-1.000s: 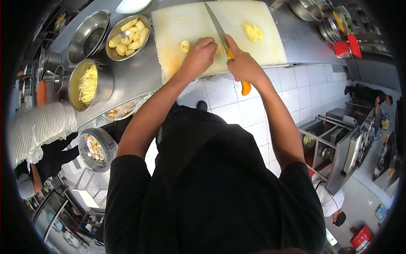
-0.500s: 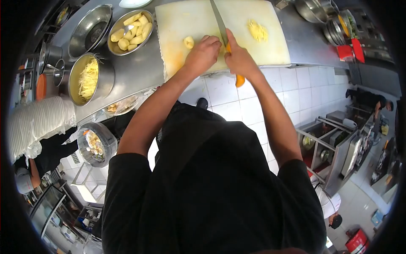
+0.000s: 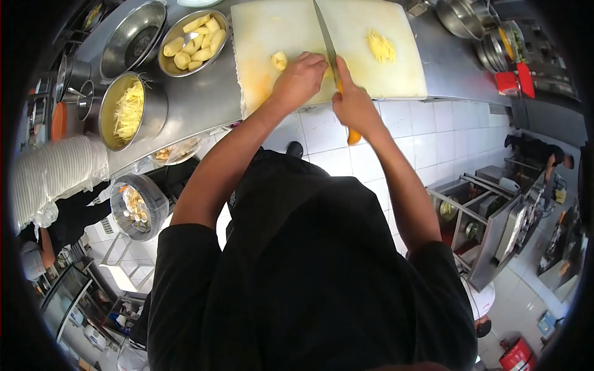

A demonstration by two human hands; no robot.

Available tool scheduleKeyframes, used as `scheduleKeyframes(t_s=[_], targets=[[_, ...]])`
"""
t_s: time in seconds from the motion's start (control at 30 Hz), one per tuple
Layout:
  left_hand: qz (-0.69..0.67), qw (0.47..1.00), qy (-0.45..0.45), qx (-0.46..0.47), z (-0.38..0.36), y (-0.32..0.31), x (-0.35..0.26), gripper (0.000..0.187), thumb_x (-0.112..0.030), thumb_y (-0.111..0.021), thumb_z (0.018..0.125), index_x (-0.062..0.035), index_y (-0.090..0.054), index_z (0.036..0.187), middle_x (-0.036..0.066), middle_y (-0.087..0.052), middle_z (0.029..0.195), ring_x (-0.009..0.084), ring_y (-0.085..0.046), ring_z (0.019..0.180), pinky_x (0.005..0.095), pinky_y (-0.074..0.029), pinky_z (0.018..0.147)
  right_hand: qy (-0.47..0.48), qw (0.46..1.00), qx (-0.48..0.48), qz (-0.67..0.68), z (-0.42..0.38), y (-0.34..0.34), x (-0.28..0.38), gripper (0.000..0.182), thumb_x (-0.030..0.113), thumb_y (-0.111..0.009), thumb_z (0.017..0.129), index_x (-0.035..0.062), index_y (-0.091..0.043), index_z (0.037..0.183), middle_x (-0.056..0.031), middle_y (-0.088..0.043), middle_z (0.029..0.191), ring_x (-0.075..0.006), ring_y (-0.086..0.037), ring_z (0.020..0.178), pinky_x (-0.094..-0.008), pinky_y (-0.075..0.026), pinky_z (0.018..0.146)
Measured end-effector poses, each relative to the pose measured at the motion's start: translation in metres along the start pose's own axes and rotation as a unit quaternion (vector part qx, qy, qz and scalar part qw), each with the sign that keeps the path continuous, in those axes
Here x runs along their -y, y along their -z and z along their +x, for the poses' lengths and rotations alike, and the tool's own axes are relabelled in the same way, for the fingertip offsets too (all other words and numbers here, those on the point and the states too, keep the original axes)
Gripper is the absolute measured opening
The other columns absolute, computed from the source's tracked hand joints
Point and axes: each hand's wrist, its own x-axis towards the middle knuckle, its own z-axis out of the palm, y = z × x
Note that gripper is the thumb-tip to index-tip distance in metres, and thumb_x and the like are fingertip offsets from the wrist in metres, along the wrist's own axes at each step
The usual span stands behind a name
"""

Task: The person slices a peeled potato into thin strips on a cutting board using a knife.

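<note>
My right hand (image 3: pixel 356 108) is wrapped round the orange handle of a long kitchen knife (image 3: pixel 323 31). The blade points away from me across the white cutting board (image 3: pixel 263 25). Close to the left side of the blade, my left hand (image 3: pixel 301 79) is closed with curled fingers over a pale yellow piece. That piece looks like peeled potato and is mostly hidden. A cut potato chunk (image 3: pixel 279 60) lies left of my left hand. On the board's right half rests a small pile of potato shreds (image 3: pixel 380 47).
Left of the board stand a bowl of peeled potatoes (image 3: pixel 227 49), a deep pot (image 3: pixel 156 111) holding yellow shreds and a metal colander (image 3: pixel 114 49). Steel bowls (image 3: pixel 455 18) and a red object (image 3: pixel 525 79) are at right. Below the counter is a lined bin (image 3: pixel 158 219). Other people work nearby.
My right hand and the knife have drawn slightly toward me. My left hand stays nearly where it was, closed over the piece. The whole view has shifted a little.
</note>
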Motion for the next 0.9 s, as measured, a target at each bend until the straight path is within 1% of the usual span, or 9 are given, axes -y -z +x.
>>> scheduleKeyframes(t_s=[0.07,0.2,0.3,0.4,0.43,0.53,0.7,0.8,0.9], targets=[[-0.007,1.0,0.005,0.013,0.0,0.003,0.002,0.014,0.002,-0.061,0.083,0.0006,-0.069,0.094,0.011,-0.067,0.101,0.0304,-0.062,0.094,0.0388,-0.052,0.083,-0.029,0.998,0.029,0.043,0.029,0.003,0.0,0.079,0.005,-0.046,0.085,0.0145,-0.013,0.157,-0.0272,-0.066,0.088,-0.0366,-0.065,0.062,-0.046,-0.053,0.068],[-0.019,0.999,0.021,0.025,0.002,0.004,0.0,0.013,0.002,-0.061,0.083,0.0009,-0.069,0.092,0.01,-0.067,0.1,0.0303,-0.062,0.095,0.0388,-0.052,0.083,-0.082,0.988,0.091,0.099,0.03,0.034,0.021,0.078,0.006,-0.044,0.086,0.0147,-0.013,0.157,-0.0239,-0.066,0.094,-0.0273,-0.063,0.052,-0.0396,-0.056,0.062],[-0.018,1.0,0.01,-0.022,-0.002,-0.004,0.002,0.011,0.001,-0.062,0.083,0.0011,-0.07,0.091,0.011,-0.068,0.1,0.0306,-0.062,0.095,0.0388,-0.053,0.084,-0.103,0.985,0.106,0.086,-0.003,0.044,0.032,0.077,0.005,-0.045,0.086,0.0146,-0.015,0.157,-0.0233,-0.065,0.085,-0.0279,-0.062,0.05,-0.0411,-0.055,0.061],[-0.001,1.0,0.007,-0.009,-0.001,-0.003,0.002,0.01,-0.001,-0.063,0.084,0.0012,-0.07,0.09,0.011,-0.068,0.101,0.0308,-0.063,0.095,0.0389,-0.053,0.085,-0.04,0.995,0.082,0.038,-0.032,0.029,0.018,0.081,0.004,-0.049,0.083,0.0045,-0.013,0.155,-0.0316,-0.064,0.079,-0.0467,-0.064,0.077,-0.0501,-0.05,0.076],[-0.002,1.0,0.005,-0.015,0.0,-0.002,0.003,0.01,-0.001,-0.063,0.084,0.0012,-0.07,0.09,0.011,-0.068,0.101,0.0309,-0.063,0.095,0.0389,-0.053,0.085,-0.064,0.993,0.088,0.036,-0.036,0.028,0.023,0.081,0.002,-0.049,0.083,0.0047,-0.012,0.155,-0.0327,-0.064,0.082,-0.0476,-0.063,0.079,-0.0518,-0.049,0.079],[-0.008,1.0,0.003,-0.015,0.0,-0.003,0.001,0.01,-0.001,-0.063,0.084,0.0013,-0.07,0.091,0.012,-0.068,0.102,0.031,-0.063,0.095,0.039,-0.053,0.085,0.024,0.999,-0.021,-0.02,-0.016,-0.004,-0.003,0.079,0.005,-0.047,0.086,0.0146,-0.014,0.157,-0.0206,-0.063,0.068,-0.0289,-0.063,0.053,-0.043,-0.053,0.062],[-0.025,0.998,0.039,0.051,0.003,0.006,-0.001,0.013,0.001,-0.062,0.082,0.0012,-0.069,0.092,0.011,-0.068,0.102,0.0312,-0.062,0.097,0.0393,-0.052,0.085,-0.037,0.996,0.037,0.075,0.035,0.017,0.01,0.078,0.006,-0.046,0.086,0.0146,-0.014,0.157,-0.0212,-0.065,0.073,-0.0291,-0.064,0.055,-0.0422,-0.055,0.063],[-0.027,0.999,0.018,-0.006,-0.002,-0.003,0.005,0.014,0.003,-0.062,0.08,0.0013,-0.069,0.092,0.011,-0.067,0.102,0.0315,-0.062,0.096,0.0395,-0.052,0.085,-0.079,0.989,0.078,0.093,0.026,0.037,0.029,0.078,0.006,-0.045,0.086,0.0142,-0.014,0.157,-0.0217,-0.065,0.077,-0.0286,-0.064,0.054,-0.0412,-0.055,0.06],[-0.021,1.0,-0.006,-0.012,-0.002,-0.001,0.005,0.014,0.003,-0.063,0.08,0.0013,-0.069,0.092,0.012,-0.067,0.102,0.0319,-0.062,0.096,0.0396,-0.052,0.085,-0.096,0.987,0.102,0.08,-0.014,0.039,0.035,0.078,0.005,-0.045,0.086,0.0135,-0.014,0.157,-0.0228,-0.065,0.079,-0.028,-0.064,0.054,-0.0408,-0.054,0.056]])
